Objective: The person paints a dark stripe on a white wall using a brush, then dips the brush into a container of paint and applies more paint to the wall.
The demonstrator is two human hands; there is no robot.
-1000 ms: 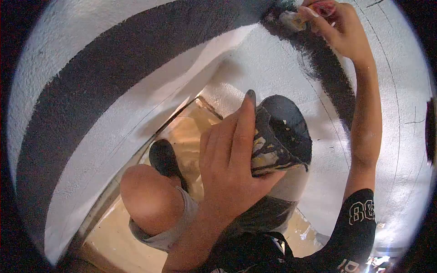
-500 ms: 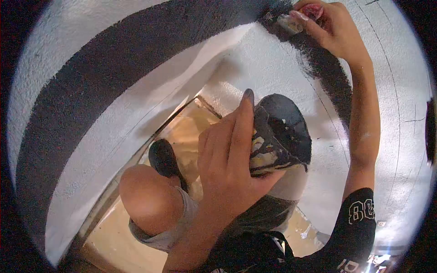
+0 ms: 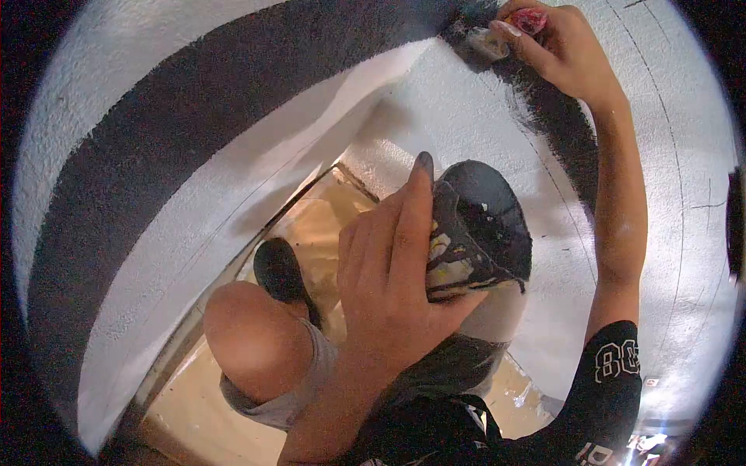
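Left hand point(image 3: 388, 279) holds paint cup point(image 3: 482, 233) mid-view, fingers close together around it, one tip blackened. Cup: black-smeared, yellow and pale patches outside, mouth tilted upper right, long axis slanting lower left. Right hand point(image 3: 571, 58) pinches paintbrush point(image 3: 489, 45), red end upper right, pale smeared part lower left, over black band point(image 3: 179, 116) on wall point(image 3: 466, 109); bristles unclear.

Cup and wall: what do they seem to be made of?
Cup: perhaps plastic or card; its blotchy, dark-smeared finish hides the material, so I can't be sure. Wall: probably painted plaster or concrete, mostly matte, judging by its bumpy grain.
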